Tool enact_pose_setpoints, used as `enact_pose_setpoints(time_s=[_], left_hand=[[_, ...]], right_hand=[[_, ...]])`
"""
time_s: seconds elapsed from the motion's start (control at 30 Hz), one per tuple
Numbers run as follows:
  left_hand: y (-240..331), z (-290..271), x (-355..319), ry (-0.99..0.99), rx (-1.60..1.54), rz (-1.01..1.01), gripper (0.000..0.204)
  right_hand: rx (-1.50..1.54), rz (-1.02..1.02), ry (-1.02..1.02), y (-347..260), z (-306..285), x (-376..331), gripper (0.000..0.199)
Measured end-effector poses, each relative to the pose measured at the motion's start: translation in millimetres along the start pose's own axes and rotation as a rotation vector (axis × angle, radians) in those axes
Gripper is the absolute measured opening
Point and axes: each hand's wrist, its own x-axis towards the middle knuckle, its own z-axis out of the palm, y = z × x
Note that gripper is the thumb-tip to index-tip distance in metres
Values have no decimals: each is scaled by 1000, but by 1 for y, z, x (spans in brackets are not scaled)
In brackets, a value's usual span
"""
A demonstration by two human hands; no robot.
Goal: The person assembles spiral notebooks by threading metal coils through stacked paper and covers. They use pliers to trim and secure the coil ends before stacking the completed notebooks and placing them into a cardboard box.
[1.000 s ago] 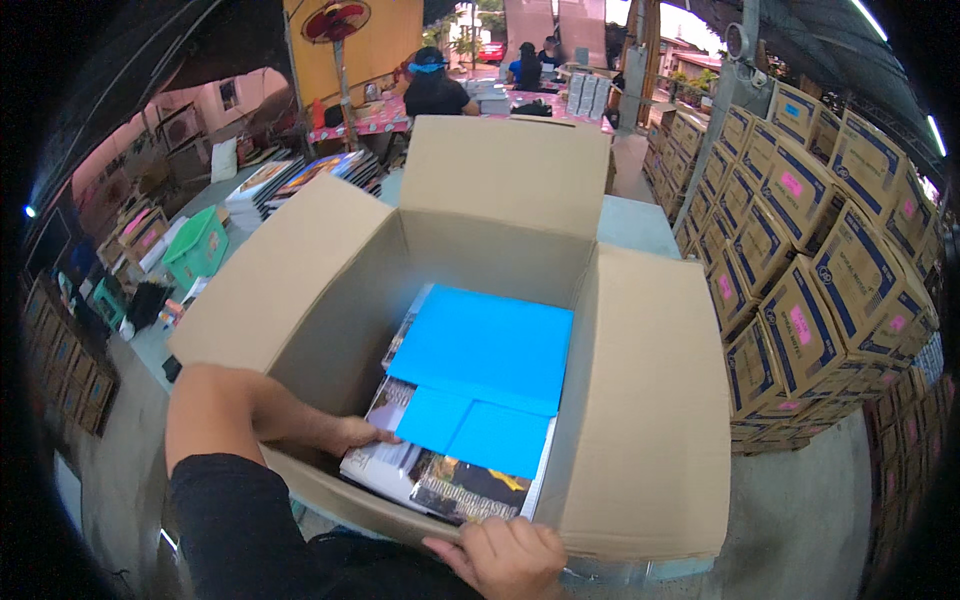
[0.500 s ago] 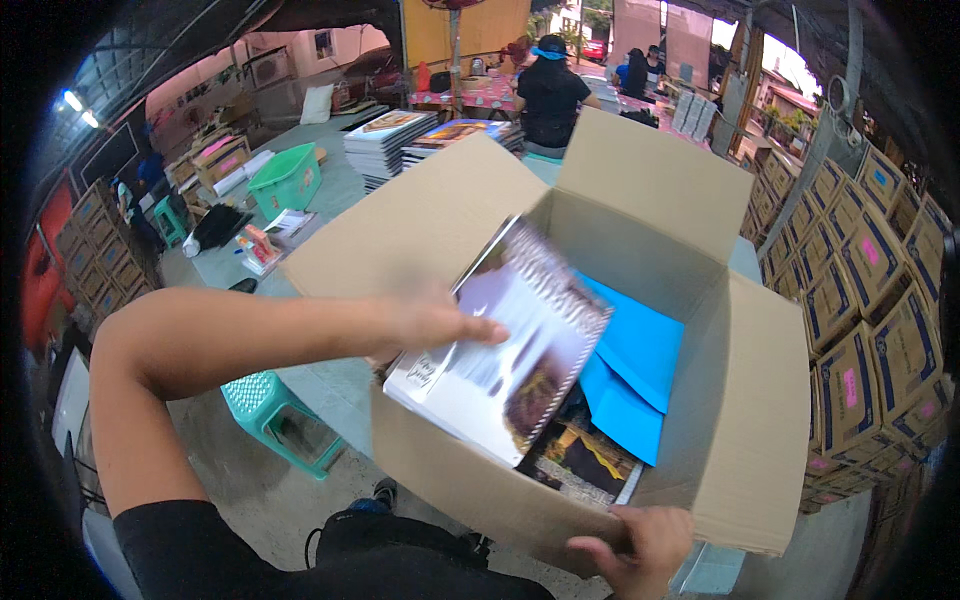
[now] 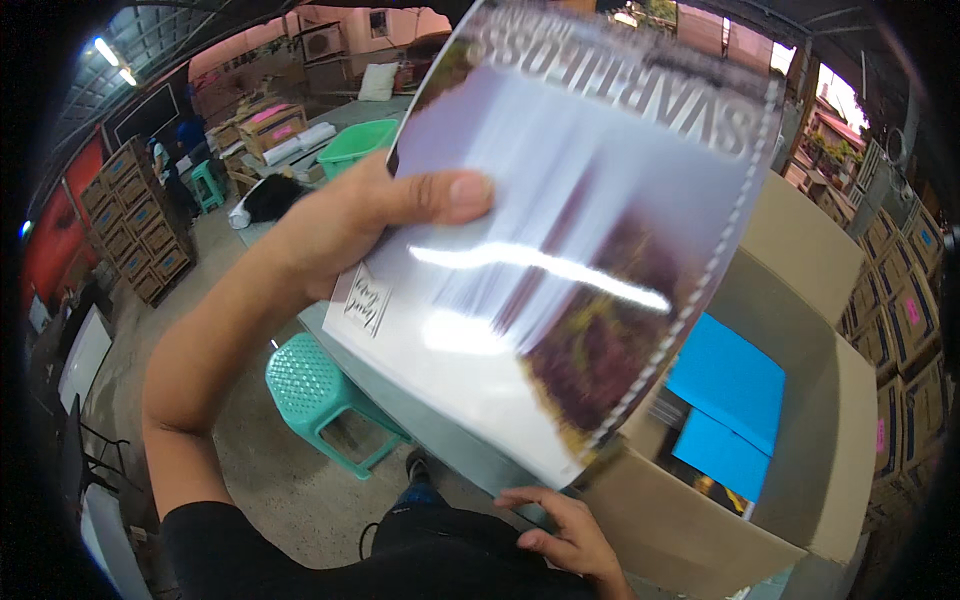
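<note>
My left hand (image 3: 410, 205) grips a glossy spiral-bound notebook (image 3: 560, 220) by its left edge, thumb on the cover. The cover has a waterfall photo, and the notebook is lifted close and tilted, hiding much of the scene behind it. My right hand (image 3: 565, 540) is below the notebook's lower corner, thumb and fingers apart, holding nothing. To its right stands an open cardboard box (image 3: 690, 530), partly behind the notebook. Bright blue folders or sheets (image 3: 735, 380) lie inside it, over darker printed items that are mostly covered.
A green plastic stool (image 3: 305, 380) stands on the floor by the table edge (image 3: 450, 430). A green tub (image 3: 360, 145) sits farther back on the table. Stacked cartons rise at the right (image 3: 905, 330) and far left (image 3: 135, 225). Another person is at the far left.
My left hand has raised the notebook out of the box and toward me. My right hand has let go of the box's near rim. The view has swung left.
</note>
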Motion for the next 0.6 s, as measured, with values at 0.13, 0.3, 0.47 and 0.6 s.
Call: enact_pose_setpoints(time_s=[0.13, 0.3, 0.47, 0.6], left_hand=[[-54, -121, -18, -20, 103, -113, 71], [-167, -259, -32, -413, 259, -617, 66], [-282, -345, -36, -745, 307, -912, 72], [-293, -381, -3, -955, 559, -773, 77]], right_hand=[[794, -23, 218, 62, 61, 125, 87], [1201, 65, 66, 88, 77, 264, 102], [1021, 718, -254, 153, 146, 310, 88], [700, 646, -158, 155, 170, 360, 78]])
